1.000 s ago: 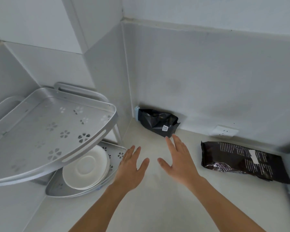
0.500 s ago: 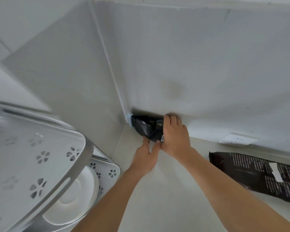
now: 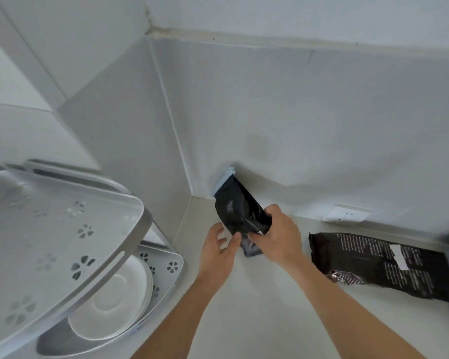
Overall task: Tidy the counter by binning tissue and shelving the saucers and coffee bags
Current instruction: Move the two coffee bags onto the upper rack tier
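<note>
**Counter corner: small coffee bag in hand, second bag lying flat**

- Small coffee bag (image 3: 240,211): glossy black, pale blue strip along its top edge. Tilted up off the counter (image 3: 244,307) in the corner where the two walls meet, blue end highest and close against the back wall. No writing legible on its face.
- Right hand (image 3: 280,237): fingers closed around the lower right part of the small bag, thumb on its front. It holds the bag.
- Left hand (image 3: 219,247): fingers loosely spread, thumb and fingertips touching the bag's lower left edge; whether it truly grips cannot be told.
- Large coffee bag (image 3: 384,265): dark brown to black, lying flat on the counter to the right, well apart from the hands. Blocks of small white print cover its face, too fine to read; a white sticker sits near its middle, blank as far as can be seen.
- Corner rack (image 3: 130,229): silver metal, two tiers, flower-shaped cut-outs. Stands at left.
- Saucers (image 3: 114,299): white, stacked on the rack's lower tier, partly hidden under the upper tier.
- Wall socket (image 3: 347,213): white, low on the back wall, above the large bag.
</note>
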